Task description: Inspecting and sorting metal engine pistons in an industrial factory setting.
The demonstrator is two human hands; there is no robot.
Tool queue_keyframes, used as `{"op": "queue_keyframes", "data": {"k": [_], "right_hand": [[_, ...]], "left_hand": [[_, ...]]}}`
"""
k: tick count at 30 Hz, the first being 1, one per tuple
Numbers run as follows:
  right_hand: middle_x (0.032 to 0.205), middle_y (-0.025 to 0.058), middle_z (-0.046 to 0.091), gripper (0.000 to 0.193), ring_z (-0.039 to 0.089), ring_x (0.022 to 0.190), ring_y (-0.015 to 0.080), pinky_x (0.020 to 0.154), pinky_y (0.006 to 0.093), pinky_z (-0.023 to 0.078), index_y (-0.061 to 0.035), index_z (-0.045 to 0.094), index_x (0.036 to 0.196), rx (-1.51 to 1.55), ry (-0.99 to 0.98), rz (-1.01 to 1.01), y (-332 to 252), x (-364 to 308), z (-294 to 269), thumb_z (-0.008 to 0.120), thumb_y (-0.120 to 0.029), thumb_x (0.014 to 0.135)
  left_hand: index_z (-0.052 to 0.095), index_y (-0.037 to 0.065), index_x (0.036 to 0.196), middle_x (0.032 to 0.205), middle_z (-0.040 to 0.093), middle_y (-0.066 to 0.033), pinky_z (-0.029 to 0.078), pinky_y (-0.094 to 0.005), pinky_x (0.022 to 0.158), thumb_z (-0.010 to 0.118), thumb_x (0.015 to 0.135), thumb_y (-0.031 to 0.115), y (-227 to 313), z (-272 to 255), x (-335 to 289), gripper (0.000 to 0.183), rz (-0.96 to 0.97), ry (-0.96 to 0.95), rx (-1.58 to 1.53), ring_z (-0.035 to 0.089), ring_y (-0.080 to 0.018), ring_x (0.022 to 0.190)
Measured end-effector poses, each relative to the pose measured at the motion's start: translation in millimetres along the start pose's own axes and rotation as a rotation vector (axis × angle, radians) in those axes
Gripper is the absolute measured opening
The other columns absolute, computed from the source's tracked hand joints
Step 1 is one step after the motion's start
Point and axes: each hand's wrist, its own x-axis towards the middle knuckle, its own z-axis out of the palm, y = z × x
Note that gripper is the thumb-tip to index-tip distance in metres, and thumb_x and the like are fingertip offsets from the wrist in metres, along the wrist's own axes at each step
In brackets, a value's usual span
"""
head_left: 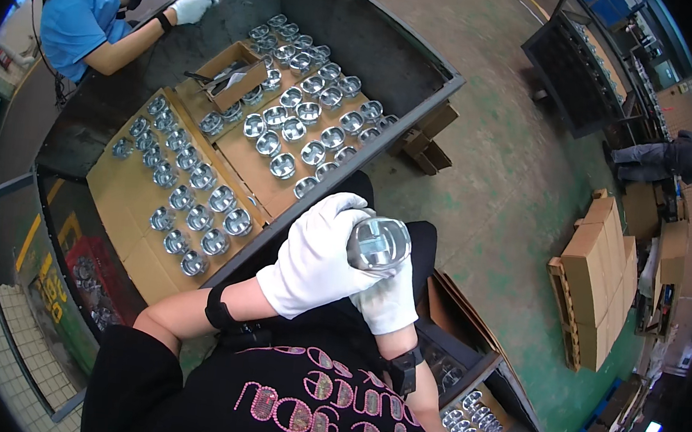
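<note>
A shiny metal piston (380,244) is held up in front of my body, its open underside with the inner webs showing. My left hand (318,255), in a white glove, is closed round its left side. From below, my right hand (389,302), also gloved in white, presses against the same piston; its fingers are partly hidden behind the piston and the left hand. Just beyond my hands, many similar pistons (293,129) stand in rows on cardboard sheets (121,204) inside a large dark metal bin.
The bin's wall (351,163) rises close to my left hand. A small cardboard box (231,74) with dark tools sits among the pistons. Across the bin, a co-worker in blue (82,28) wears white gloves. More pistons (472,420) lie in a bin at my right. Stacked cartons (600,279) stand on a pallet.
</note>
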Motion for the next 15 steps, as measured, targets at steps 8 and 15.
{"op": "queue_keyframes", "data": {"k": [8, 15], "right_hand": [[0.115, 0.0087, 0.062, 0.044, 0.058, 0.108, 0.0198, 0.095, 0.0352, 0.047, -0.0047, 0.051, 0.126, -0.416, -0.144, -0.181, 31, 18, 32, 0.046, -0.039, 0.099], [0.122, 0.0060, 0.060, 0.043, 0.055, 0.112, 0.0154, 0.098, 0.0317, 0.041, -0.0046, 0.056, 0.129, -1.392, -0.531, -0.439, 55, 55, 48, 0.061, -0.001, 0.086]], "left_hand": [[0.058, 0.003, 0.107, 0.110, 0.060, -0.0170, 0.052, -0.0399, 0.083, 0.080, 0.059, 0.014, -20, -24, -25, 0.055, -0.054, 0.184, 0.106, 0.063, -0.0344, 0.096], [0.052, 0.004, 0.109, 0.102, 0.058, -0.0169, 0.052, -0.0384, 0.081, 0.068, 0.069, 0.006, -72, -113, -64, 0.044, -0.578, 0.097, 0.094, 0.063, -0.0340, 0.090]]}}
